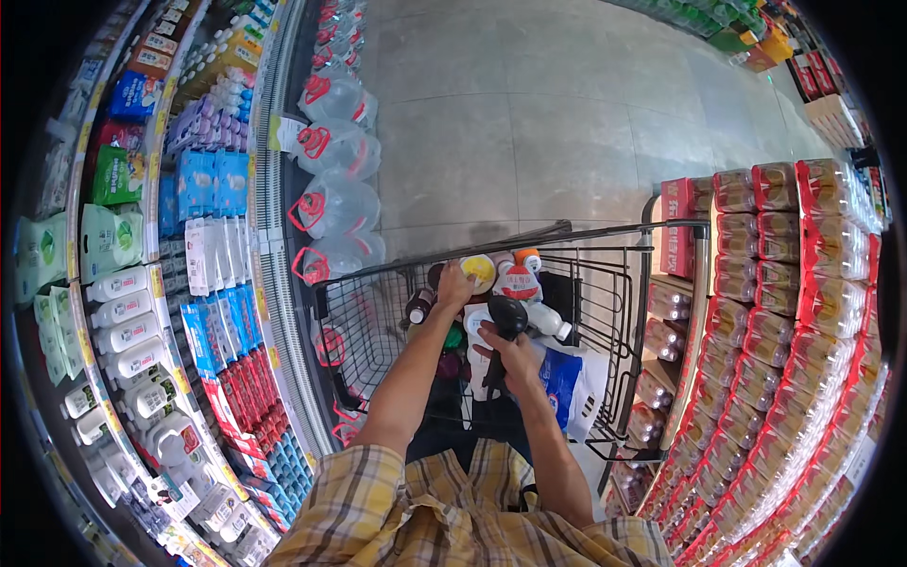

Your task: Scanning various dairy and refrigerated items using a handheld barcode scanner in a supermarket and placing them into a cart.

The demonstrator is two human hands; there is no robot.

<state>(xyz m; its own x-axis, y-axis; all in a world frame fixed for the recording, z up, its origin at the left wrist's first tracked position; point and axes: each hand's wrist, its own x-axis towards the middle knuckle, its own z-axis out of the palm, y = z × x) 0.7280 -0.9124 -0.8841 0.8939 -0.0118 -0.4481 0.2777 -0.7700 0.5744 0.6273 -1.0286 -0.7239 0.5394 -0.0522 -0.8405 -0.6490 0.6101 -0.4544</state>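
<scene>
A black wire shopping cart (616, 283) stands in front of me, holding mixed groceries. My left hand (455, 285) reaches in at the yellow-lidded tub (478, 273); its fingers touch the rim, and whether they grip it is unclear. My right hand (511, 358) is closed around the handle of a black ladle-like utensil (507, 317), its rounded head up. Near the hands lie a white bottle (548, 320), a tub with a red and white lid (519, 282), an orange-capped container (528, 259) and a dark bottle (421, 305). A blue and white package (567, 386) leans at the cart's right side.
Large clear water jugs with red handles (336, 202) line the floor beside the refrigerated shelves (159, 212) on the left. Shrink-wrapped bottle packs (772, 283) are stacked close to the cart's right side. Grey tiled floor (510, 127) lies beyond the cart.
</scene>
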